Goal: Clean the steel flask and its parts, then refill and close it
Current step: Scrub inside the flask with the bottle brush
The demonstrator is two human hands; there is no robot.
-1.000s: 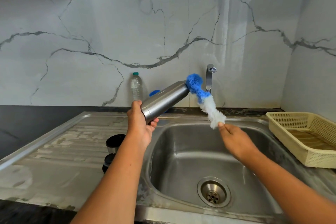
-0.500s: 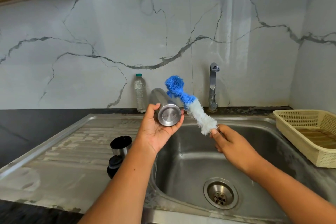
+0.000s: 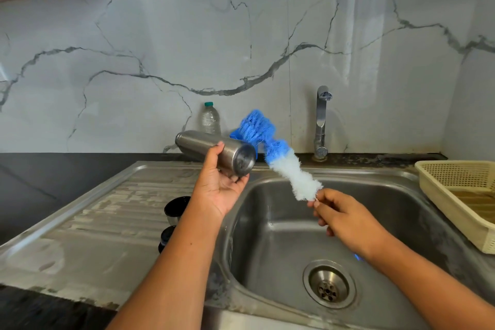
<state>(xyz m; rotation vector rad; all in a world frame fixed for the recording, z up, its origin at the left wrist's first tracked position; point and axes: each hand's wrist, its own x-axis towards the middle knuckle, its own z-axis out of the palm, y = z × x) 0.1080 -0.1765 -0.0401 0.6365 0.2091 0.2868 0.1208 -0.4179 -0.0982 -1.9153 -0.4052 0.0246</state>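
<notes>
My left hand [image 3: 219, 190] grips the steel flask [image 3: 214, 151] near its base and holds it sideways above the sink's left rim, base toward me and mouth pointing left and away. My right hand [image 3: 345, 220] pinches the handle of a blue and white bottle brush [image 3: 278, 158], which slants up to the left with its blue tip just right of the flask, outside it. Two black flask parts, a cup [image 3: 175, 207] and a smaller cap [image 3: 166, 238], stand on the draining board beside my left forearm.
The steel sink [image 3: 281, 236] with its drain [image 3: 328, 285] lies below both hands. A tap [image 3: 321, 120] stands at the back wall, no water running. A plastic water bottle [image 3: 210, 119] stands behind the flask. A cream plastic basket [image 3: 460, 193] sits at the right.
The brush has come out of the flask's mouth. My left hand has swung the flask round, so its base now faces me and its mouth points left.
</notes>
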